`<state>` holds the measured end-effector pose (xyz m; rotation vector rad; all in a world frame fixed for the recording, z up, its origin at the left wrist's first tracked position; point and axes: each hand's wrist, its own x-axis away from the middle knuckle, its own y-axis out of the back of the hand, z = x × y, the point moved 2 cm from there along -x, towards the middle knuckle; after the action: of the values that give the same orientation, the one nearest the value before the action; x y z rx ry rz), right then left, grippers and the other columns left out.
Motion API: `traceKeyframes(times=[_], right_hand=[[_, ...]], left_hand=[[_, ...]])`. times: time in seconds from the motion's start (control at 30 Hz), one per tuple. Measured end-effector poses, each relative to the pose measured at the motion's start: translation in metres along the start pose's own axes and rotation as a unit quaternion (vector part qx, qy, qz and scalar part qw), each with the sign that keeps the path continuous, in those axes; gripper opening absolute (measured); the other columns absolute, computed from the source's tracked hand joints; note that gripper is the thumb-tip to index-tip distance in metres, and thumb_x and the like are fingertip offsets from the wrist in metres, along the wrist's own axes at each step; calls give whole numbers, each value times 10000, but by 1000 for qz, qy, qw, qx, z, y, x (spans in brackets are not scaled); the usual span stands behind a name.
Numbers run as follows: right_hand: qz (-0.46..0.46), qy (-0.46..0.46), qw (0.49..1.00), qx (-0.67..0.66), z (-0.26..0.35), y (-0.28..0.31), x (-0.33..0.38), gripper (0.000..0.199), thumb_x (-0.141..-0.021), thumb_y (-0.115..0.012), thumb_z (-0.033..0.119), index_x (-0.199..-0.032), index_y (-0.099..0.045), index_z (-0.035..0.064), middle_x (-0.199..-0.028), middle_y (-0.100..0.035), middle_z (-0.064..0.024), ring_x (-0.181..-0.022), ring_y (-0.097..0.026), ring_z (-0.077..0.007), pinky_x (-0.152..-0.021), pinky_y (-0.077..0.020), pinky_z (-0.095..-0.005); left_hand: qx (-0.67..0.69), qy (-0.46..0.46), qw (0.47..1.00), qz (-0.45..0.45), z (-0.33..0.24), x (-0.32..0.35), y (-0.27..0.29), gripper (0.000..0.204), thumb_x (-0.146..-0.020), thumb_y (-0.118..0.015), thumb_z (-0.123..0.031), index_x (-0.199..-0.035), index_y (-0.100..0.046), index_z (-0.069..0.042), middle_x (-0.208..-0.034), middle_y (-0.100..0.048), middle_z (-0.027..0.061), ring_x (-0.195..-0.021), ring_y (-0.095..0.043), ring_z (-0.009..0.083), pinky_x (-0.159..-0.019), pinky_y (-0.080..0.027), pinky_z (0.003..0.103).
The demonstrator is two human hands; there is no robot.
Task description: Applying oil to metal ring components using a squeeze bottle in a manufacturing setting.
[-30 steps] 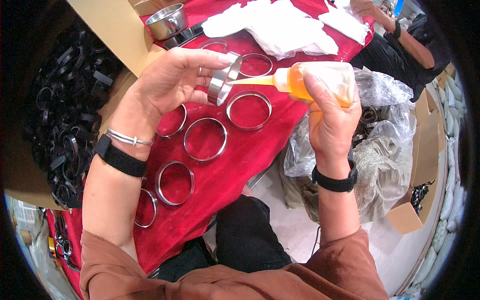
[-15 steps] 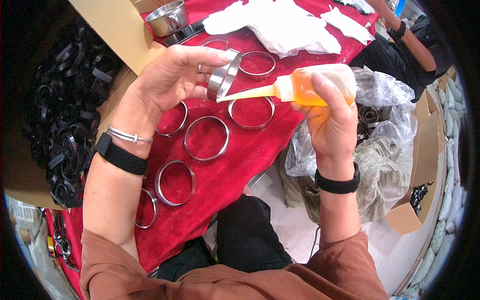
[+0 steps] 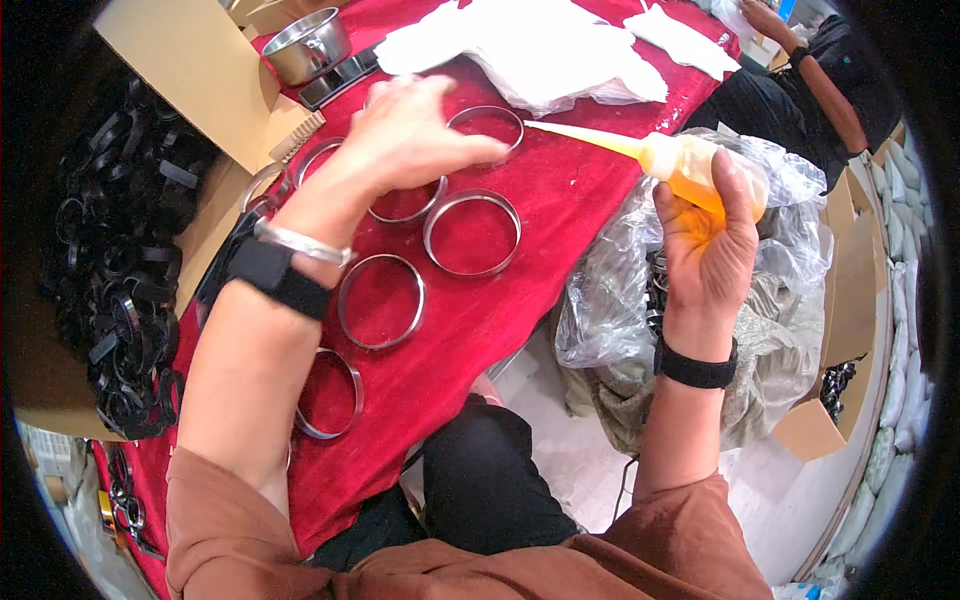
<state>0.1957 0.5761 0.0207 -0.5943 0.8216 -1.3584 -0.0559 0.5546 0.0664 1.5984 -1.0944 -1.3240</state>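
Note:
My left hand [image 3: 405, 135], a little blurred, hovers over the red cloth with its fingers apart and no ring visible in it. Below its palm lies a thin metal ring [image 3: 443, 192], partly hidden by the hand. Another ring [image 3: 521, 140] lies just beyond the thumb. Nearer to me are three more silver rings: one [image 3: 519, 240], a second [image 3: 421, 300] and a third [image 3: 359, 400]. My right hand [image 3: 708, 240] grips a clear squeeze bottle [image 3: 748, 185] of orange liquid. The bottle is tilted, its long yellow nozzle pointing left, with the tip close to the far ring.
A cardboard box [image 3: 190, 75] full of black bands [image 3: 120, 260] stands at left. Behind are a steel cup [image 3: 305, 50] and white cloths [image 3: 560, 55]. Plastic-lined sack [image 3: 610, 310] and carton [image 3: 850, 290] stand at right. Another person's arm [image 3: 830, 95] shows at far right.
My left hand no longer holds up the metal ring; its fingers have spread over the cloth. My right hand has drawn the bottle to the right, away from the left hand.

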Motion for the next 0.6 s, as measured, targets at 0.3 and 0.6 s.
traceKeyframes(times=[0.3,0.6], right_hand=[[5,52,999,4,2,-1,0,212,-810,-657,92,-998,-576,41,-953,-619,-86,-872,-628,-208,-670,-555,-363],[82,95,987,103,-16,-18,4,299,-751,-718,26,-995,-547,2,-929,-630,-89,-824,-635,-164,-689,-536,-294]], left_hand=[[511,105,833,183,-11,-9,7,423,-773,-652,-248,-1088,-573,25,-913,-639,69,-773,-631,128,-676,-511,243],[644,133,726,201,-10,16,24,391,-808,-592,-288,-1064,-577,8,-877,-631,81,-724,-630,135,-650,-544,247]])
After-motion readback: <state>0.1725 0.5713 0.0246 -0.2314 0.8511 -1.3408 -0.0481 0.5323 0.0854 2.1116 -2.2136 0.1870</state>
